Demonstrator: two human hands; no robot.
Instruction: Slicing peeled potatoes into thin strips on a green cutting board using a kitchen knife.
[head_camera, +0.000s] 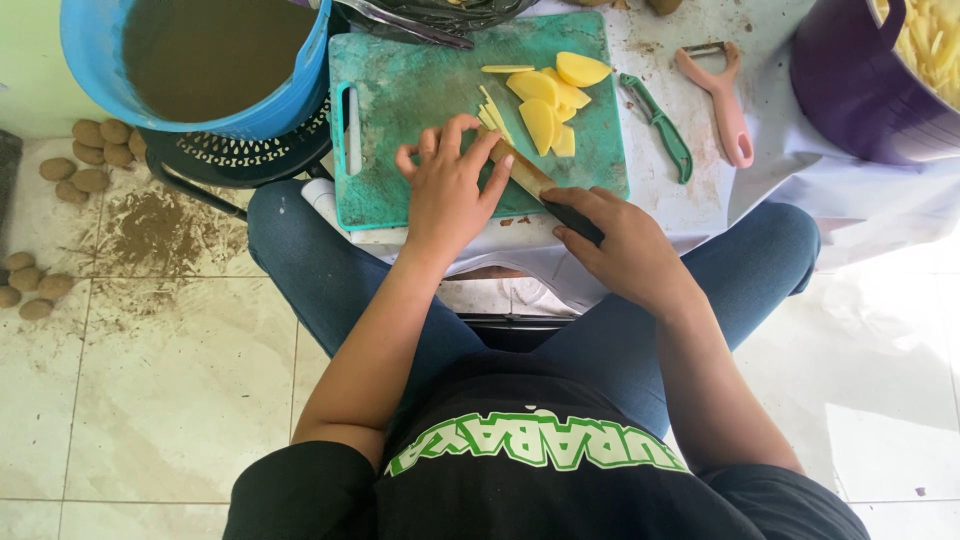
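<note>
Pale floor tiles are showing under my knees, dusted with dirt on the left, where small brown potatoes (88, 155) are lying loose. Over my lap a low table (690, 120) is carrying a green cutting board (400, 110). My left hand (450, 185) is pressing down on the board with fingers spread and bent, and whatever it is pinning is hidden beneath them; only thin yellow strips (492, 112) are peeking out past my fingertips. My right hand (620, 240) is closing around the dark handle of a knife (530, 178), fingers wrapped tight, and the blade is running up toward my left fingers, its tip hidden among them. Potato slices (550, 100) are lying in a loose pile just beyond, on the board's far right part. Beside the board, a green peeler (660, 125) and a pink peeler (725, 105) are resting on the table, near each other. Upper left, a blue bucket (290, 100) of murky water is being cut off by the frame, and upper right, a purple tub (850, 90) of cut sticks is only partly showing.
</note>
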